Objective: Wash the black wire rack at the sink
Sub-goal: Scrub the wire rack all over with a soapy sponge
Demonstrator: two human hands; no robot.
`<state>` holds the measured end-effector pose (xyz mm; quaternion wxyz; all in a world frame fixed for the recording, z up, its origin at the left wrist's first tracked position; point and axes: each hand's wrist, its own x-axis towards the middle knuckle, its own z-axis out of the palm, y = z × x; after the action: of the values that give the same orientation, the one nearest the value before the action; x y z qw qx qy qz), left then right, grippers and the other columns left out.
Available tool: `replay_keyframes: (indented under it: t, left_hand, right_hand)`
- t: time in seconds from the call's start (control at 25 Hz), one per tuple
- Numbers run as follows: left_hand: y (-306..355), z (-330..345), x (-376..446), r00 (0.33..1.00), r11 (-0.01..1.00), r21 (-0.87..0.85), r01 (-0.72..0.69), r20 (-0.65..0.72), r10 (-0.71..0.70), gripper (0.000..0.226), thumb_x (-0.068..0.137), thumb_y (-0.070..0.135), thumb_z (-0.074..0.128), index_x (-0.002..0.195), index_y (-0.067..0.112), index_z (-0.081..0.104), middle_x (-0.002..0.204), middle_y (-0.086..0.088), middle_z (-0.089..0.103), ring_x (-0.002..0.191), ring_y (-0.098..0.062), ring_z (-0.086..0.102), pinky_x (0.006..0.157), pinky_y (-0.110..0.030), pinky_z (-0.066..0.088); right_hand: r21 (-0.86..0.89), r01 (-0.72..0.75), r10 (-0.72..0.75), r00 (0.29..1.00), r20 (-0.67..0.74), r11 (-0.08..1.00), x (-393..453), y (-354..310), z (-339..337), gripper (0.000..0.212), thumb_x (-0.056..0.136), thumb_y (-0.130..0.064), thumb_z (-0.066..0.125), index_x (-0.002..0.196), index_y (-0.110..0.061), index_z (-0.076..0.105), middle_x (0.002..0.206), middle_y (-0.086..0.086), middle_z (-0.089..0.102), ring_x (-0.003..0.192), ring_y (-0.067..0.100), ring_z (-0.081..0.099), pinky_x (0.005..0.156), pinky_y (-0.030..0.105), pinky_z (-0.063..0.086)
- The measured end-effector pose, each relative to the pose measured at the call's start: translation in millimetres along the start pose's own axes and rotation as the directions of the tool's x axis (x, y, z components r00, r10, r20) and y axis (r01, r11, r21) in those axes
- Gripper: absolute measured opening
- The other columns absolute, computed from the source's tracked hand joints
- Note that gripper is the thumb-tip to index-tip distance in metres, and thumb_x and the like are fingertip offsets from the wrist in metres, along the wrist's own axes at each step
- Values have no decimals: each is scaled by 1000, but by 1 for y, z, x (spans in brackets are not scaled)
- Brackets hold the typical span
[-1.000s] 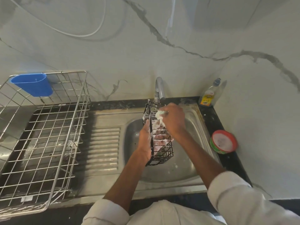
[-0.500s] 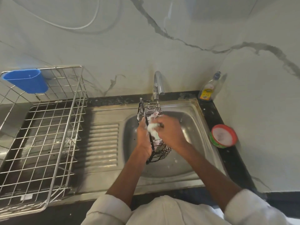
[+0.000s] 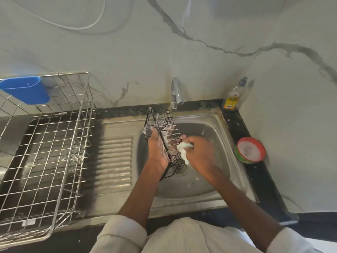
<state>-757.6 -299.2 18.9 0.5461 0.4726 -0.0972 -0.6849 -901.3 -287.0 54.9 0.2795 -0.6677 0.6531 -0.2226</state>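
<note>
The black wire rack (image 3: 165,125) stands tilted on end over the steel sink (image 3: 218,125), foam clinging to its wires. My left hand (image 3: 156,148) grips its left side, with fingertips showing through the wires. My right hand (image 3: 199,154) holds a pale soapy scrub cloth (image 3: 183,152) against the lower right face of the rack. The tap (image 3: 176,93) rises just behind the rack; no water stream is visible.
A large steel wire dish basket (image 3: 54,143) with a blue plastic cup (image 3: 27,89) stands on the drainboard at left. On the black counter at right are a dish soap bottle (image 3: 233,99) and a red-rimmed round soap tub (image 3: 249,149). Marble wall behind.
My right hand with the cloth has slid from the rack's top end down to its lower part. The rack has tilted a little more to the left in my left hand.
</note>
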Motion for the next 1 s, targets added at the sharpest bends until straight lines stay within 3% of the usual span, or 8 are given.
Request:
replay_keyframes:
  t: [0.08,0.24,0.36,0.44,0.56,0.68,0.8,1.0]
  left_hand:
    - [1,1,-1,1000,1000,21,17,20,-18,62,108,55,50,137,3,65,117,-28,76,96,-39,78,83,-45,65]
    - [1,6,-2,999,991,132,25,26,-29,29,100,21,65,123,6,71,111,-19,79,85,-28,75,75,-36,63]
    - [-6,16,-6,999,932,360,30,17,-39,26,100,30,67,119,14,72,102,-4,80,95,-22,71,91,-43,54]
    - [-11,17,-5,998,936,348,51,22,-63,33,104,38,62,127,15,70,100,-3,81,102,-22,71,92,-46,55]
    - [-12,18,-7,993,966,239,94,46,-107,45,104,48,53,127,13,71,99,-7,80,92,-22,76,76,-39,61]
    - [-7,22,-10,983,985,-15,173,63,-172,47,108,44,45,103,5,70,80,-10,75,67,-21,74,60,-27,60]
    - [0,18,-10,974,955,-205,214,117,-193,61,107,46,39,106,-4,73,98,-24,75,87,-33,74,79,-38,62]
    - [-7,21,-14,982,965,-179,190,28,-188,48,102,44,48,115,4,70,97,-15,74,84,-29,73,75,-35,60]
  right_hand:
    - [11,-44,45,995,-91,999,-3,6,5,25,91,-11,65,113,-20,73,108,-4,71,95,12,66,83,31,55]
    - [465,-249,298,954,-32,849,-3,9,10,22,99,-7,55,118,-15,64,107,4,70,88,15,71,65,35,63]
    - [453,-251,338,933,-121,856,14,9,5,21,97,-10,58,115,-16,66,100,2,72,86,15,70,66,31,57]
    - [430,-231,329,930,-167,873,18,7,2,21,97,-11,60,116,-15,67,102,2,73,83,11,67,60,18,48]
    - [258,-58,152,920,-362,964,13,-3,2,18,90,-9,69,108,-13,71,99,-2,70,85,12,62,58,7,38]
    - [0,237,-219,897,-385,972,-3,-11,14,16,86,-14,64,99,-15,72,98,-2,68,89,17,58,67,23,46]
    - [-124,485,-499,813,-300,865,-29,9,18,22,85,-10,57,98,-12,74,103,-1,69,96,18,62,71,26,54]
    - [-55,248,-252,961,-110,967,-15,-5,1,29,86,-8,68,110,-22,77,106,-6,70,87,12,64,79,31,57]
